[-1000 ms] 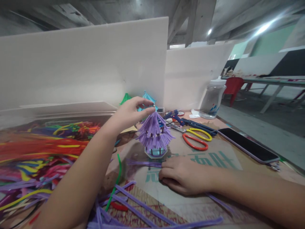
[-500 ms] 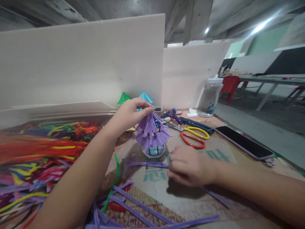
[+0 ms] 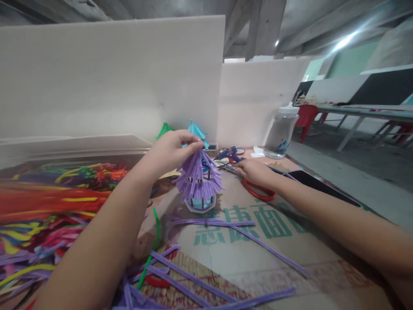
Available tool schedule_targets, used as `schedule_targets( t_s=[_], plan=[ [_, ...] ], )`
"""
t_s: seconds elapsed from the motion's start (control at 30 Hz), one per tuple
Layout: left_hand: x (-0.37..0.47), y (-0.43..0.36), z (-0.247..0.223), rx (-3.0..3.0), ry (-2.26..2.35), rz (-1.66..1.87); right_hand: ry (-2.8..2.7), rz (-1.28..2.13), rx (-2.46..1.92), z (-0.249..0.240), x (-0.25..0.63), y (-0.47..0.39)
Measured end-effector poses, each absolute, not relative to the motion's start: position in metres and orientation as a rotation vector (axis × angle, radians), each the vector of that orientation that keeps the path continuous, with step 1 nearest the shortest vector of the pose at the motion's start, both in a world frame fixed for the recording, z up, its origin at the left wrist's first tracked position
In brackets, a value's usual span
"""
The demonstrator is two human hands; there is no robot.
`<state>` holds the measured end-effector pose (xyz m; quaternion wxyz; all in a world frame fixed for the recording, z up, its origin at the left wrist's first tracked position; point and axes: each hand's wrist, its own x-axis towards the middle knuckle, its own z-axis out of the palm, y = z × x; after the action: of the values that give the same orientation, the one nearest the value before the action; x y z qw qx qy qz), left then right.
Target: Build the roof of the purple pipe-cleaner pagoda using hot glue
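A purple pavilion model (image 3: 199, 185) with two fringed roof tiers stands on a pale base near the middle of the table. My left hand (image 3: 179, 146) pinches its top tip from the upper left. My right hand (image 3: 254, 171) reaches over the scissors (image 3: 260, 191), whose red handle loop shows below it; its fingers are near the blades and beside the blue glue gun (image 3: 230, 153). What those fingers touch is too small to tell. Purple fuzzy stems (image 3: 213, 222) lie in front of the model.
Bundles of coloured stems (image 3: 51, 198) fill the left side. A green stem (image 3: 155, 241) lies front centre. Green (image 3: 165, 129) and light-blue (image 3: 196, 129) models stand behind. A water bottle (image 3: 281, 133) and a dark phone (image 3: 322, 187) are at the right.
My right hand has moved forward from the cardboard beside the model to the scissors, uncovering the purple stems and green print. My left hand still holds the tip, and the model sits slightly further left.
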<state>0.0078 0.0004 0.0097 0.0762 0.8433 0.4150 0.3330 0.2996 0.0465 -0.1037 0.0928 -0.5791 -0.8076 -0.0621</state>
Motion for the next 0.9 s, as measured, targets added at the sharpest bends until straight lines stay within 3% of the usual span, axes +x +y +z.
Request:
schedule_targets(
  t_s=[0.33,0.6,0.9],
  plan=[
    [0.008,0.000,0.009,2.501,1.246,1.011,-2.477,-0.031,-1.804,-0.105,0.304,0.053],
    [0.007,0.000,0.009,2.538,1.232,1.019,-2.692,0.254,-1.496,-0.089,0.306,0.025],
    [0.009,-0.001,0.009,2.570,1.249,1.011,-2.538,-0.191,-1.430,-0.113,0.300,0.058]
  ],
)
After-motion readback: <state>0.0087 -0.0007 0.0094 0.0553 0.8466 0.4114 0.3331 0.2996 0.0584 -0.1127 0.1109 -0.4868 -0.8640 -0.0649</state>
